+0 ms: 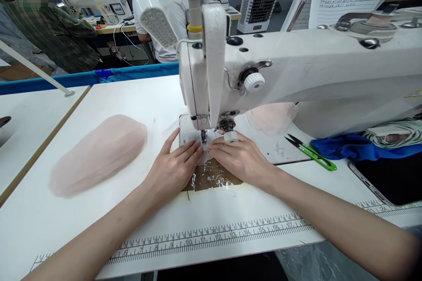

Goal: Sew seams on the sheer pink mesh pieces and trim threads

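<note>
My left hand [178, 162] lies flat, fingers stretched toward the needle of a white sewing machine [296, 61]. From the other side my right hand [239, 156] reaches in, its fingers extended and laid flat close to the presser foot [203, 137]. Between the fingertips of both hands lies a small piece of sheer whitish fabric [205, 158], partly under the foot and mostly covered. Below it, a brown patch under clear tape [214, 175] covers part of the table. To the left rests a stack of sheer pale pink fabric pieces [102, 153].
More pink fabric [273, 116] lies behind the needle area. Green thread snips [313, 153], a blue cloth [349, 146] and a phone [392, 178] are at the right. A printed ruler [198, 242] runs along the front edge. Two people sit beyond the table.
</note>
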The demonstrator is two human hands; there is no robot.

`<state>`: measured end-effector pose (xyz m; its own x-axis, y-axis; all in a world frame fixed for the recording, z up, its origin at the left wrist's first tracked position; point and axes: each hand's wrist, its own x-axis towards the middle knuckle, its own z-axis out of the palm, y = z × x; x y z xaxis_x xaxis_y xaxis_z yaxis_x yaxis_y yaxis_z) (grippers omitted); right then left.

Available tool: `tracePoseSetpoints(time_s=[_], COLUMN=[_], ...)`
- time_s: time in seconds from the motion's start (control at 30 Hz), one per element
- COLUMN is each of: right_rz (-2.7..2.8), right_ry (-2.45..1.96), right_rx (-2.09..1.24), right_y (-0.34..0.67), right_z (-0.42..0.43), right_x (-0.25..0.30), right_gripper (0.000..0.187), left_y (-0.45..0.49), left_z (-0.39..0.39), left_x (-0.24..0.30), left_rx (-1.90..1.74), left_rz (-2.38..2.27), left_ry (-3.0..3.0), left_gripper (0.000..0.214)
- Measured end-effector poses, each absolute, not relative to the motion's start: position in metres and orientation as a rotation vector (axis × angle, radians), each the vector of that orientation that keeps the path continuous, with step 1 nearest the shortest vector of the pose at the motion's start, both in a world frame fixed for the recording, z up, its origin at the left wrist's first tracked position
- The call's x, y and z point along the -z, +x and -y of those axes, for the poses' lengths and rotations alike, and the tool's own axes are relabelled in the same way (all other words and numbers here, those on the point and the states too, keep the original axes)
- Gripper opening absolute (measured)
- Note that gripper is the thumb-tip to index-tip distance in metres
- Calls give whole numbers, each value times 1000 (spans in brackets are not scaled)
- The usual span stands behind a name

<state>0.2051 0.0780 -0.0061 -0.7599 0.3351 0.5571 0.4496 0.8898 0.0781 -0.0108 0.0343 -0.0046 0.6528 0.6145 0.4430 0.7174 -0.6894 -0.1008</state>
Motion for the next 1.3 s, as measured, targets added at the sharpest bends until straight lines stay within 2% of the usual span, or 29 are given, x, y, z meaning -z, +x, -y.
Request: tracePoseSetpoints(time_s=[1.3], right_rz=[2525], right_ry=[-689], right_rx=[351], right_y=[203], right_z=[-82], right_x=[10], right_gripper=[28], left_y=[-10], left_z=[-48], left_x=[13], left_rx=[575], left_rz=[1083], left_ry=[-2523], left_gripper=[29])
